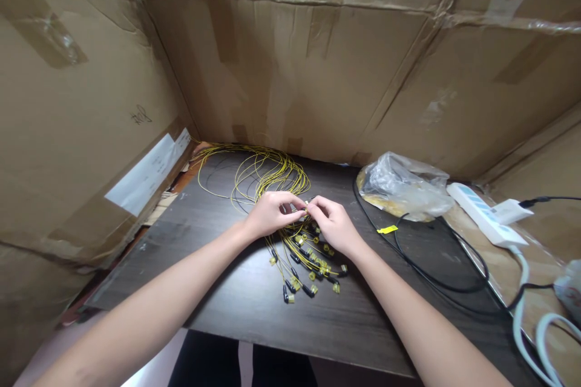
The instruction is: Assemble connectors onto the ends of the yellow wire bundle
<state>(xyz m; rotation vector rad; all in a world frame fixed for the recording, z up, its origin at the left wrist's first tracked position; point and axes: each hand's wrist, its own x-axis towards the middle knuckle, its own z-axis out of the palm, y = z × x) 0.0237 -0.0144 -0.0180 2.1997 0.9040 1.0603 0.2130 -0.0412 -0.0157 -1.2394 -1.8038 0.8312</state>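
Left hand (pixel 271 213): fingers pinching a small connector (pixel 305 206) at table centre; meets the right hand
Right hand (pixel 333 222): fingertips pinching the same connector from the other side
Yellow cables (pixel 267 172): coiled behind the hands; capped ends (pixel 313 266) fanned below them
Table (pixel 218 290): dark wood
Plastic bag (pixel 406 184): right, beside the power strip (pixel 481 213)

Bare forearms, no sleeves, dark trousers

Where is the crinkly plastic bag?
In the head view, the plastic bag lies on the dark table at the back right, between the right hand and the white power strip.
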